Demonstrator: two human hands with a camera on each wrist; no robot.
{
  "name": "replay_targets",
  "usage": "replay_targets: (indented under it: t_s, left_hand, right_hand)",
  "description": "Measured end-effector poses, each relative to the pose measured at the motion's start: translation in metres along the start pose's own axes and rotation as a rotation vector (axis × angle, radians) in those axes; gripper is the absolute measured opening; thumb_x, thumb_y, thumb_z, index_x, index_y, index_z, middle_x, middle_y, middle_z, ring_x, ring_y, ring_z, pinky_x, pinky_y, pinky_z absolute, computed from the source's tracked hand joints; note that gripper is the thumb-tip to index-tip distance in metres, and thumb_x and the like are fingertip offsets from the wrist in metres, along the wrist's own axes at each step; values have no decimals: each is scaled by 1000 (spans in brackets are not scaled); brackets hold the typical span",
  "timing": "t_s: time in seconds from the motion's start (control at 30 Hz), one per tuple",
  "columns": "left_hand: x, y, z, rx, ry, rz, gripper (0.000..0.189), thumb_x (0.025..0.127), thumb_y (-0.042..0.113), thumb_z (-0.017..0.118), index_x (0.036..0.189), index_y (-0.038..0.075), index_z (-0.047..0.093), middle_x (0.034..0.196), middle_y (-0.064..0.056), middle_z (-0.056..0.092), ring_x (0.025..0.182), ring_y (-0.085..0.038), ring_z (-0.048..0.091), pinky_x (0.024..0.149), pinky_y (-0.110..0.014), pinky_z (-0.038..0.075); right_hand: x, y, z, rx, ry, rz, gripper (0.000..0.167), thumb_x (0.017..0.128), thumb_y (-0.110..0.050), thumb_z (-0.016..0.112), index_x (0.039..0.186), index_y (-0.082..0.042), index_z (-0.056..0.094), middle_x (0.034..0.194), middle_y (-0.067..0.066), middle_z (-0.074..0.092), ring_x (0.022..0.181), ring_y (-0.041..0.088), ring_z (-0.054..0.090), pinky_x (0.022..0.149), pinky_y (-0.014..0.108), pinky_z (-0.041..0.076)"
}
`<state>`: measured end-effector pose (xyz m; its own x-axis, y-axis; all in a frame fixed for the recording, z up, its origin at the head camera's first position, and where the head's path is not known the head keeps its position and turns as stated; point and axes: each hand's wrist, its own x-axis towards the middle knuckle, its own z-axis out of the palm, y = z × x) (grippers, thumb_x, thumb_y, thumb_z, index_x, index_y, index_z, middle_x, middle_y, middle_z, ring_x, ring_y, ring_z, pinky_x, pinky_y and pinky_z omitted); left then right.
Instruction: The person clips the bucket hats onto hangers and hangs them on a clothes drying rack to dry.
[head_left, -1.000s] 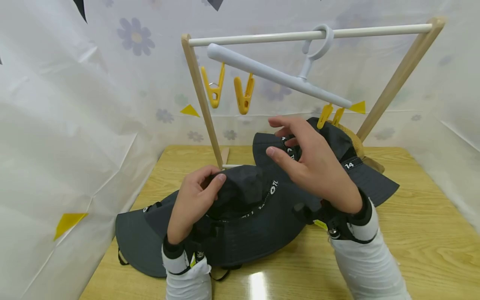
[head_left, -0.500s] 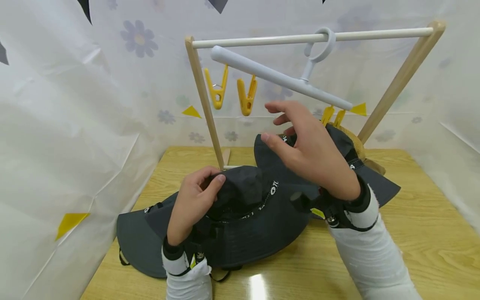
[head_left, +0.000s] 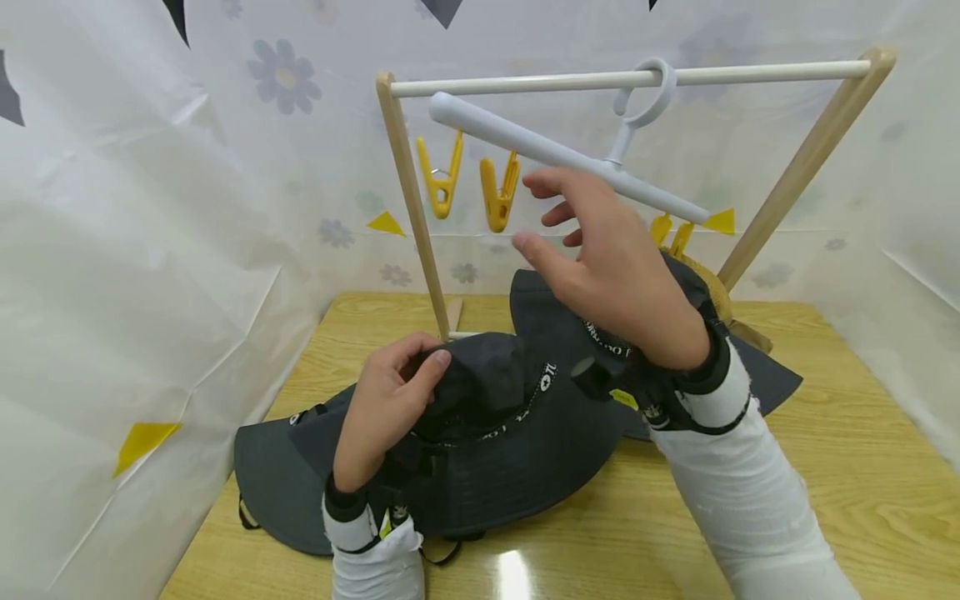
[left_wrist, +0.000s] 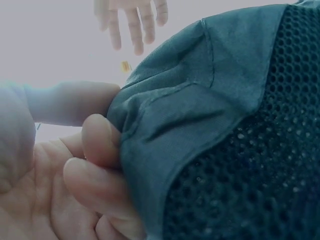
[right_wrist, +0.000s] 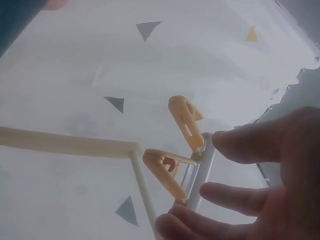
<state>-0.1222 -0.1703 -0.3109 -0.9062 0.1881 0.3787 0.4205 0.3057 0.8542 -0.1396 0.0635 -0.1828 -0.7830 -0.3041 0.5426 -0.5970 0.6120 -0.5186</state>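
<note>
Right hand (head_left: 611, 258) has lifted since the earlier frames, from in front of the far hat to up beside the hanger, while the left hand (head_left: 390, 400) hasn't really budged. Big stuff first: everything's on a wood-grain worktop (head_left: 825, 500), with a wooden rack (head_left: 525, 84) at the far side. Its white rod carries a pale hanger (head_left: 555, 154), which tips down to the right, I'd guess because that end bears the weight of the dark far hat (head_left: 543, 304) below it.

Nearer and to the left, the near sun hat (head_left: 517, 467) lies on the worktop, brim towards us. Left grip is pinched on the edge of its crown, mesh showing in the left wrist view, probably to keep it steady and lifted for the other hand. Right grip is empty, thumb and fingers apart.

Smallest bits are yellow pegs: a left clothespin (head_left: 442, 208) and middle clothespin (head_left: 497, 218) hang free under the hanger's high end, near the right fingertips. Can't tell if they're touching. The right-hand clothespins (head_left: 681, 240) seem to be what's holding the far hat up.
</note>
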Motion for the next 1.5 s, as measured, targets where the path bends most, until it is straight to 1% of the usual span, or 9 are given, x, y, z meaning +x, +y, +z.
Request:
replay_targets:
  t_s: [0.13, 0.27, 0.43, 0.63, 0.73, 0.87, 1.1, 1.27, 1.5]
  left_hand:
    - [0, 1, -1, -4, 1, 14, 15, 101, 13, 57, 91, 3, 64, 64, -4, 47, 53, -13, 47, 51, -29, 41]
    - [0, 1, -2, -1, 2, 21, 16, 100, 13, 58, 90, 3, 63, 64, -3, 47, 53, -13, 46, 50, -29, 41]
    - [-1, 0, -3, 4, 9, -4, 16, 101, 14, 58, 90, 4, 63, 64, -4, 47, 53, -13, 47, 50, -29, 41]
    - [-1, 1, -3, 2, 7, 0, 17, 101, 15, 58, 90, 3, 63, 65, -4, 47, 54, -13, 47, 51, -29, 41]
    - [-1, 0, -4, 9, 9, 3, 17, 101, 15, 58, 89, 3, 63, 65, -4, 47, 54, -13, 47, 51, -29, 41]
    - [-1, 0, -4, 12, 10, 7, 16, 100, 14, 58, 88, 5, 63, 64, -4, 48, 53, -13, 47, 50, -29, 41]
    - [-2, -2, -4, 11, 17, 12, 16, 100, 13, 58, 88, 4, 63, 64, -3, 47, 53, -13, 47, 50, -29, 41]
    - [-1, -1, -4, 18, 23, 12, 16, 100, 13, 58, 88, 4, 64, 64, -4, 48, 53, -13, 47, 50, -29, 41]
    - [-2, 0, -3, 15, 27, 5, 15, 100, 12, 59, 89, 4, 64, 64, -3, 48, 53, -12, 48, 50, -28, 41]
  right_hand:
    - [8, -4, 0, -16, 9, 17, 48, 98, -23, 60, 143, -7, 48, 140, 11, 56, 114, 27, 59, 94, 45, 52]
    - [16, -6, 2, -9, 32, 57, 47, 98, -24, 61, 140, -7, 51, 137, 11, 58, 111, 27, 62, 93, 44, 52]
    - [23, -6, 7, -2, 49, 111, 46, 97, -26, 61, 139, -9, 52, 134, 11, 60, 111, 26, 64, 88, 45, 54]
    - [26, -6, 12, 20, 58, 132, 45, 98, -26, 60, 140, -13, 51, 135, 12, 61, 111, 27, 65, 87, 46, 55]
    - [26, -6, 15, 39, 70, 120, 45, 98, -25, 61, 140, -13, 52, 134, 12, 62, 110, 27, 65, 86, 46, 55]
    - [26, -7, 20, 45, 81, 82, 42, 98, -23, 62, 138, -14, 55, 132, 11, 62, 107, 27, 65, 87, 45, 54]
    - [27, -10, 28, -8, 138, -19, 36, 96, -19, 64, 129, -3, 63, 122, 15, 64, 102, 30, 64, 91, 42, 54]
    - [27, -12, 32, -47, 182, -31, 33, 95, -19, 67, 123, -2, 66, 118, 14, 66, 100, 30, 63, 89, 41, 53]
    - [27, -9, 37, -61, 224, -35, 34, 92, -17, 71, 121, -1, 67, 117, 15, 66, 99, 30, 64, 87, 41, 53]
